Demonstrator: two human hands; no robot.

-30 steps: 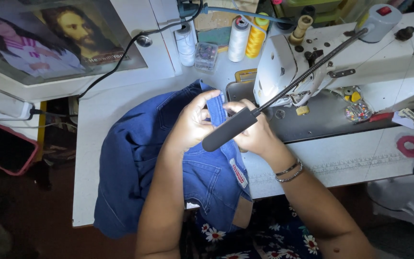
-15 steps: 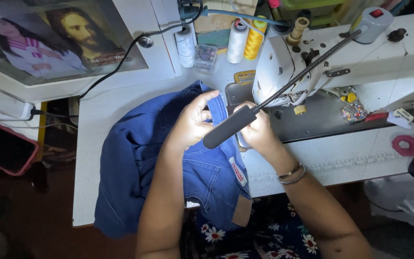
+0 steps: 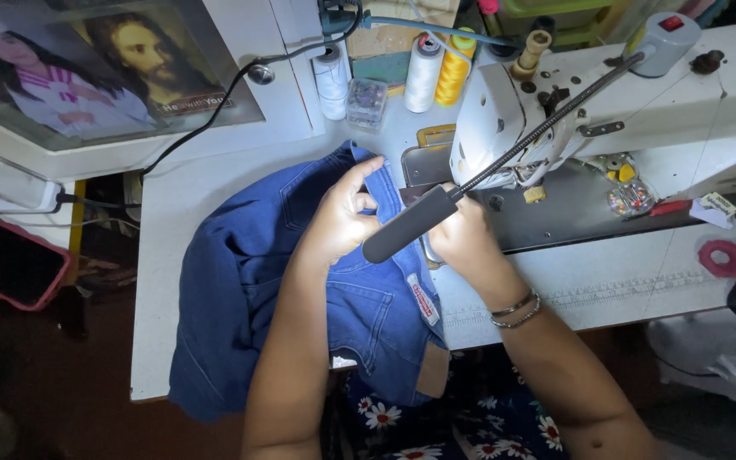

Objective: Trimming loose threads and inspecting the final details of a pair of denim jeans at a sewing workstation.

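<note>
Since the earlier frame both hands had edged toward the machine (image 3: 606,119): left hand (image 3: 342,217) fingers were clamped on the jeans (image 3: 240,281) edge, its long axis running ahead from them, while right hand (image 3: 466,243) pressed cloth just beside, grip hidden.

Left hand (image 3: 342,217) fingers curled, pinching; right hand (image 3: 468,243) flat, palm down.
</note>
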